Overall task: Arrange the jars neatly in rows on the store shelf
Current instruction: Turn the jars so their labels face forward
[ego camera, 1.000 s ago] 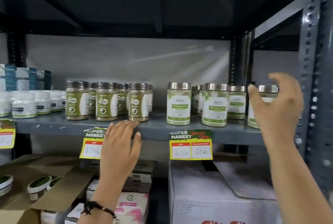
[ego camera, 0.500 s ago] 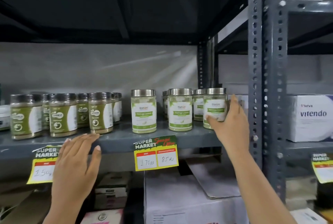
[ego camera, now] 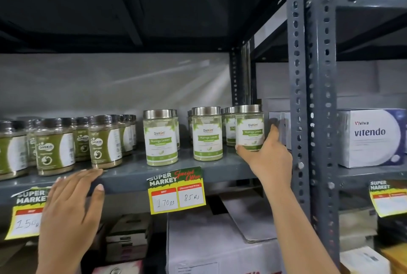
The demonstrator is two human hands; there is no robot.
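- Grey slotted-steel racking fills your view, and the shelf [ego camera: 132, 174] carrying the jars runs across the middle, with cartons stacked on the level below it.
- Nearest you, your left hand [ego camera: 70, 210] lies flat over the shelf's front edge towards its left end, fingers together, its grip closed on nothing; it covers part of a yellow price tag [ego camera: 24, 214].
- A second price tag [ego camera: 177, 190] hangs from the front edge near the middle.
- Your right hand [ego camera: 267, 159] is at the right end of the shelf, its grip clamped on the rightmost Moringa jar [ego camera: 248, 127] from below and the side, close beside the upright post [ego camera: 312, 97].
- That jar sits level with two other Moringa jars [ego camera: 160, 137] along the front edge, more standing behind; the darker Gaska jars [ego camera: 105, 141] cluster at the left end.
- Risk: the jar appears raised slightly off the shelf, held low by its base, so it could tip forward over the front edge.
- Risk: sliding it back or sideways could knock the jar just behind it, or strike the post.
- Risk: your left hand, just below the front Gaska jar, could nudge it if lifted carelessly.
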